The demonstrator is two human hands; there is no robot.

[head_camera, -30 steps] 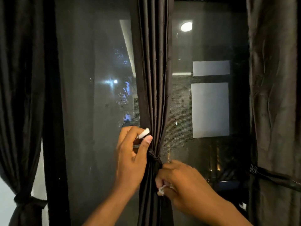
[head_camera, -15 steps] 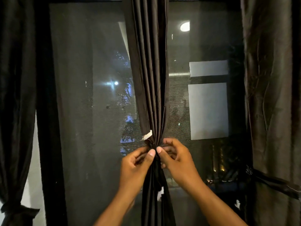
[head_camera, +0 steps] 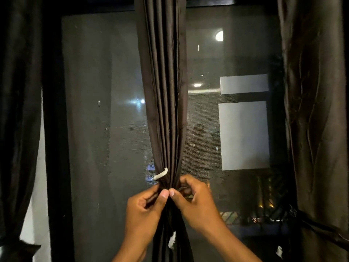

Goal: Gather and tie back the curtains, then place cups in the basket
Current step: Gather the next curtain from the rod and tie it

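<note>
Night-dark window glass [head_camera: 105,114] fills the background as a person works at a gathered brown curtain. Nearest the camera, two bare forearms rise from the bottom edge. The left hand [head_camera: 144,210] and the right hand [head_camera: 196,201] meet at the cinched waist of the middle curtain [head_camera: 162,91], thumbs tip to tip against the bunched pleats, fingers curled and pinching the dark tie-back band [head_camera: 164,183] wrapped round the fabric. One white end of the tie [head_camera: 161,173] sticks out to the left just above the left hand; a second white end [head_camera: 172,242] hangs lower against the curtain, between the forearms. Above the hands the curtain climbs in tight vertical folds to the top of the frame. At far left, another dark curtain [head_camera: 17,110] hangs already bound low down, beside a strip of pale wall [head_camera: 35,205]. At far right, a third curtain [head_camera: 317,110] is drawn in by a dark tie [head_camera: 319,226]. Beyond the mesh-covered pane, reflected ceiling lights [head_camera: 219,35] and pale rectangles [head_camera: 243,135] show in the glass. No cups or basket appear in view.
</note>
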